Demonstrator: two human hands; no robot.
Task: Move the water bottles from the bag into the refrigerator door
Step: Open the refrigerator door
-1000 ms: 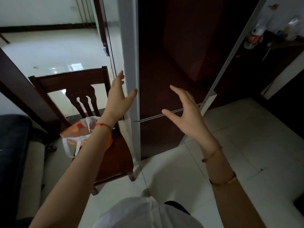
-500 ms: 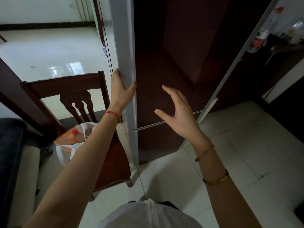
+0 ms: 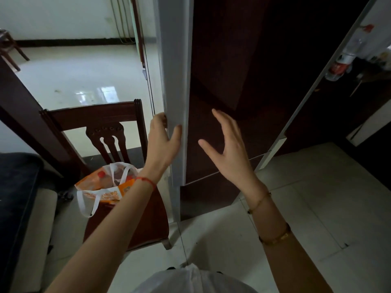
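Observation:
An orange and white bag [image 3: 105, 190] sits on the seat of a dark wooden chair [image 3: 95, 121] at lower left. Red-capped water bottles [image 3: 103, 176] stick up inside it. The refrigerator's dark red door [image 3: 243, 85] is closed in front of me. My left hand [image 3: 161, 140] grips the grey left edge of that door [image 3: 175, 81], fingers behind it and thumb in front. My right hand [image 3: 227, 146] hovers open just in front of the door's face, holding nothing.
A dark table edge [image 3: 25, 115] and a black cushion [image 3: 14, 187] lie at left. A plastic bottle with a red label [image 3: 344, 58] lies on a dark counter at far right. Glossy pale tiles [image 3: 306, 208] cover the floor.
My left hand has gone from open in the air to clasping the door's left edge. My right hand has stayed open and shifted slightly left toward the door.

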